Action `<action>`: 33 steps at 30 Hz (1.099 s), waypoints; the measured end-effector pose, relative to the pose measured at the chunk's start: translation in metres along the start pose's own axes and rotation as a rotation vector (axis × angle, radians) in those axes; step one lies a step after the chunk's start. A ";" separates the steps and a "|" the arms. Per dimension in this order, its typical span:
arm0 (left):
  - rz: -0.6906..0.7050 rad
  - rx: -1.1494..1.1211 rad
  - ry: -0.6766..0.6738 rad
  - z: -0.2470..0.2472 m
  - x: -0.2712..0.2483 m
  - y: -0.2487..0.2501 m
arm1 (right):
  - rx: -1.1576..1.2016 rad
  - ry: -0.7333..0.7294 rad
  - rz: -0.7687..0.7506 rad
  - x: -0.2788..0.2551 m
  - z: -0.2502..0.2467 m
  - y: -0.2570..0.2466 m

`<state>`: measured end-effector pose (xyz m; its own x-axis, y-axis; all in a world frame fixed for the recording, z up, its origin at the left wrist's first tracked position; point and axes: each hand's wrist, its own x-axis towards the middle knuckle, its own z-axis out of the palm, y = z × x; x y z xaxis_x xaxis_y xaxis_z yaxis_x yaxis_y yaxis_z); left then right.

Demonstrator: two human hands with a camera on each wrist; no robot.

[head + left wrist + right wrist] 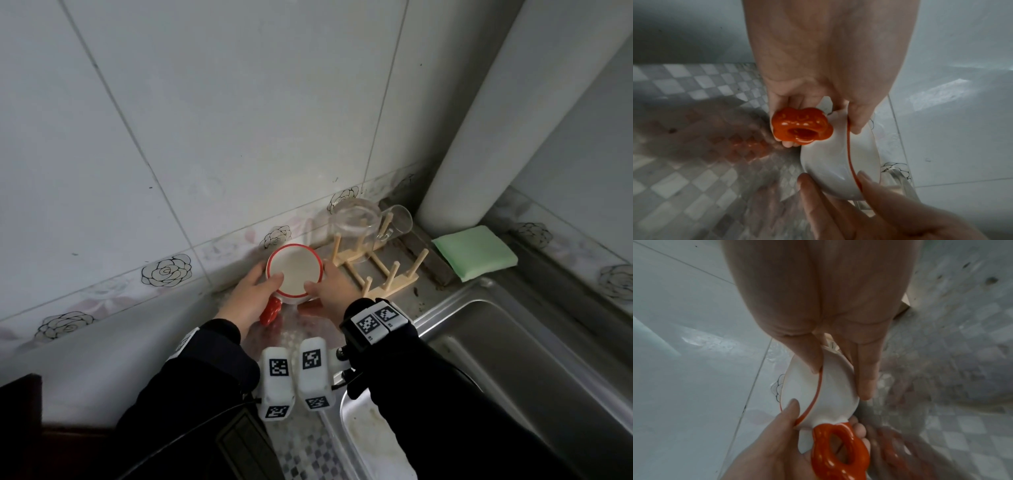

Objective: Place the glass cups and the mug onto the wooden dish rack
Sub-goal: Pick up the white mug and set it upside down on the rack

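Note:
A white mug with a red rim (pixel 294 270) and a red handle (pixel 270 310) is held in both hands just left of the wooden dish rack (pixel 376 270), its mouth towards me. My left hand (pixel 263 284) grips the handle side, thumb on the rim. Opposite it, my right hand (pixel 320 277) pinches the rim between thumb and fingers. The left wrist view shows the mug (pixel 828 162) and its handle (pixel 801 126); the right wrist view shows the mug (pixel 830 389) above the counter. Two glass cups (pixel 356 222) (pixel 397 222) sit tilted over the rack's far pegs.
Behind the rack rises a tiled wall, and a thick white pipe (pixel 496 120) stands in the corner. A green sponge (pixel 476 253) lies right of the rack. The steel sink (pixel 513 359) lies to the right. The rack's near pegs (pixel 394 270) are bare.

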<state>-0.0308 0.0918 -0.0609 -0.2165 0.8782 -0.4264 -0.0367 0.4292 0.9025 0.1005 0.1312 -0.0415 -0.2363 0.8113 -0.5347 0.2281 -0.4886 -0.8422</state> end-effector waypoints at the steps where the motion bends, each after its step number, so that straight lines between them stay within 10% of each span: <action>1: -0.011 0.000 -0.009 0.000 0.000 0.001 | 0.004 -0.006 0.000 -0.001 0.000 0.001; 9: -0.097 -0.148 -0.032 -0.006 -0.006 0.023 | 0.152 -0.031 -0.083 -0.013 -0.016 -0.014; 16: -0.032 -0.267 -0.335 0.003 -0.011 0.045 | 0.150 -0.058 -0.206 -0.018 -0.031 -0.028; 33: 0.319 0.259 -0.205 0.021 -0.008 0.077 | -0.136 -0.309 -0.245 -0.015 -0.080 -0.057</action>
<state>-0.0116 0.1224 0.0102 0.0215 0.9875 -0.1563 0.2509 0.1460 0.9569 0.1662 0.1724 0.0204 -0.5666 0.7539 -0.3326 0.2477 -0.2292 -0.9414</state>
